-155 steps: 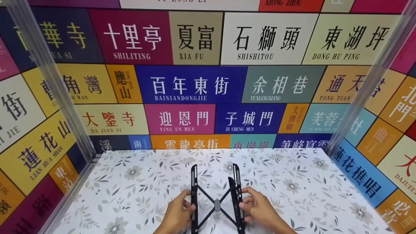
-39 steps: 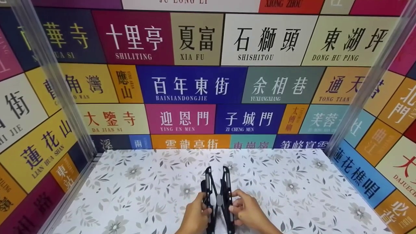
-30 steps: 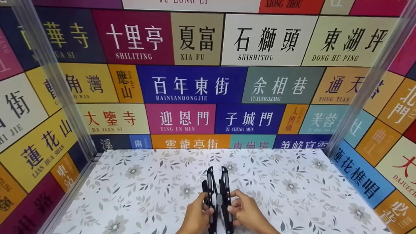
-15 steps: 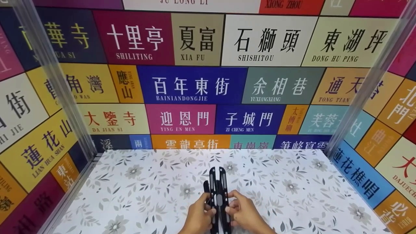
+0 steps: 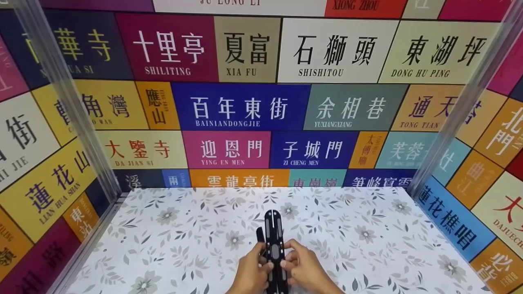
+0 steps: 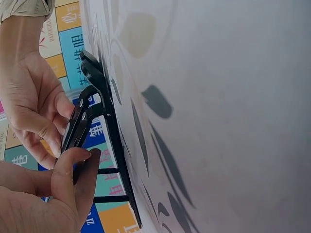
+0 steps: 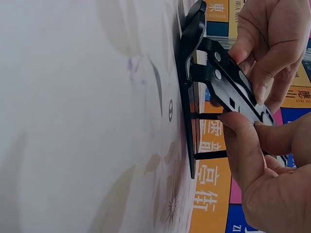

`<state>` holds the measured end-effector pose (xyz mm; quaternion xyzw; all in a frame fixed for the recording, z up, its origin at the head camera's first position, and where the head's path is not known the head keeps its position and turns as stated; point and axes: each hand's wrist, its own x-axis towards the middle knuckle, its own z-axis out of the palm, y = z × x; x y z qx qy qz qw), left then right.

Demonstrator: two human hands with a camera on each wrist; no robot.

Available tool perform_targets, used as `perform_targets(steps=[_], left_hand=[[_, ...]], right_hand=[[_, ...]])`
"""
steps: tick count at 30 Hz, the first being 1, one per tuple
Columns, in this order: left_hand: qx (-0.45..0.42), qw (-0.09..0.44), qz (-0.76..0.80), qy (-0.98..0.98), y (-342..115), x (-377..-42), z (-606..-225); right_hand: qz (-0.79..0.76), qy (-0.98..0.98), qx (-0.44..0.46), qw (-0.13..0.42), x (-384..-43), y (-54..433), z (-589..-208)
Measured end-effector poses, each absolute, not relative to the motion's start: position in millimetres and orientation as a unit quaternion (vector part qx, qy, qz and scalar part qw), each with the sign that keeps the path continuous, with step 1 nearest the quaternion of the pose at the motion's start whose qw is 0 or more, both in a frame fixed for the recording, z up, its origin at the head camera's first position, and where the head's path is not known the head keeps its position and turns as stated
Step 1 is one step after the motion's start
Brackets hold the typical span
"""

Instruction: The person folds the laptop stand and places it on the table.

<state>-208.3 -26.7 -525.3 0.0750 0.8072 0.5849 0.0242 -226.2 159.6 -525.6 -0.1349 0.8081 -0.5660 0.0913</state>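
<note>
We have the stand pointing lengthwise away from us, midway between left hand and right hand, curled fingers pinching both its sides.

The head view's bottom edge cropped both forearms and the near end of the stand. In the left wrist view, the left hand covered part of the stand and the sleeve was cut off. Small letters on the narrow orange sign were unreadable.
</note>
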Motion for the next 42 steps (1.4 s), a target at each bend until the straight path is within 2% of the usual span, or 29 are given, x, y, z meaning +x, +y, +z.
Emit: perform_targets(steps=[14,21,23,26,29,31,37,42], left_hand=[[0.063,0.049,0.579,0.812,-28,-210,-524],[0.084,0.05,0.591,0.801,-32,-212,-526],[0.077,0.041,0.587,0.805,-33,-212,-526],[0.05,0.037,0.579,0.813,-34,-208,-528],[0.024,0.063,0.594,0.802,-34,-203,-531],[0.017,0.094,0.618,0.78,-33,-200,-533],[0.014,0.16,0.705,0.691,-24,-195,-541],[-0.002,0.165,0.705,0.69,-18,-196,-543]], right_hand=[[-0.596,0.786,-0.108,0.123,-227,156,-531],[-0.623,0.755,-0.111,0.171,-237,166,-528],[-0.621,0.756,-0.123,0.167,-241,168,-526],[-0.606,0.772,-0.142,0.13,-250,170,-521],[-0.615,0.769,-0.139,0.104,-261,170,-513],[-0.638,0.751,-0.132,0.106,-270,169,-508],[-0.705,0.684,-0.116,0.146,-293,157,-500],[-0.724,0.66,-0.109,0.171,-304,143,-502]])
